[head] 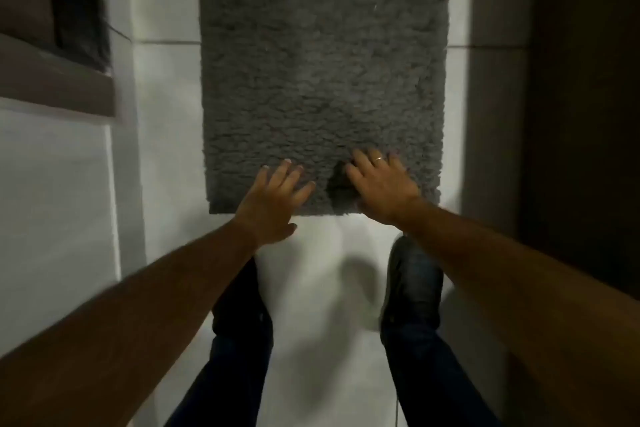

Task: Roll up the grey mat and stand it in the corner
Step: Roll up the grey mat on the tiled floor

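The grey mat (323, 73) lies flat on the white tiled floor (166, 121), its long axis running straight away from the person — near short edge right at the fingertips. Left hand (273, 201) and right hand (379, 187) spread wide, palms down, holding nothing; contact is probably light, though blur hides it.
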Demonstrator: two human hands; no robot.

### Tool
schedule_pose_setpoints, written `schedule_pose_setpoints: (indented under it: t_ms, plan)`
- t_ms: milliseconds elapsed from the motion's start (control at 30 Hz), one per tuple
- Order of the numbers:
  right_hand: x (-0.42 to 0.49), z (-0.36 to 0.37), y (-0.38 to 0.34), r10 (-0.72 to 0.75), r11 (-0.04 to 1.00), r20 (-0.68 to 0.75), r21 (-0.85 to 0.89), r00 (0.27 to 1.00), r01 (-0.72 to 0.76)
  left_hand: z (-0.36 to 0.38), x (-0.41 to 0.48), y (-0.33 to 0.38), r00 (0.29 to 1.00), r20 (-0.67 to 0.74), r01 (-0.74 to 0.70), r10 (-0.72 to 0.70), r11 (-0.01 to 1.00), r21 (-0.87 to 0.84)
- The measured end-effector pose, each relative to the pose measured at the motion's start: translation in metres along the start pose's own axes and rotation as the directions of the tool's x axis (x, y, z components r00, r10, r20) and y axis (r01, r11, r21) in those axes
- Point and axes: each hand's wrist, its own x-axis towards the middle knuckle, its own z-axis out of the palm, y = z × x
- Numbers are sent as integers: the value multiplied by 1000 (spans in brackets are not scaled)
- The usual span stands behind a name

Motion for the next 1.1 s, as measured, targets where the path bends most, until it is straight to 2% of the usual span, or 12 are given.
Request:
schedule_pose_setpoints:
  t_ms: [33, 167, 300, 500, 600, 700, 767, 800, 867, 933, 1000, 1100]
  plan:
    - [4, 12, -2, 7, 999, 19, -33, 1000, -7, 11, 6, 2, 999, 40, 0, -3, 998, 61]
    - [18, 71, -7, -7, 995, 35, -103, 999, 11, 62, 31, 7, 995, 97, 23, -29, 998, 64]
    - [26, 94, -6, -3, 992, 30, -124, 1000, 6, 83, 47, 12, 998, 23, 56, -60, 985, 165]
    - [23, 98, -3, 23, 991, 18, -131, 1000, -21, 78, 52, 16, 997, 38, 58, -69, 973, 225]
    - [19, 94, -3, 13, 993, 16, -116, 1000, -11, 62, 56, 15, 987, 94, 124, -131, 989, 76]
    - [20, 89, 4, 10, 994, -43, -112, 999, -14, 42, 76, -4, 976, 22, 215, -215, 955, -203]
    - [24, 82, 11, 42, 998, -95, -46, 995, -47, 30, 82, -18, 961, -50, 240, -271, 914, -328]
    - [28, 78, 14, 73, 997, -113, 0, 991, -73, 26, 82, -24, 950, -118, 241, -290, 917, -316]
    - [37, 70, 20, 118, 992, -148, 50, 982, -112, 26, 77, -32, 924, -255, 244, -286, 952, -184]
    - [46, 65, 26, 152, 988, -181, 59, 972, -144, 30, 70, -34, 920, -343, 189, -190, 981, -39]
    - [52, 61, 28, 179, 984, -200, 47, 963, -173, 39, 66, -35, 927, -361, 131, -104, 990, 51]
    - [54, 64, 28, 193, 980, -219, 3, 957, -197, 50, 66, -28, 928, -343, 188, -147, 978, 89]
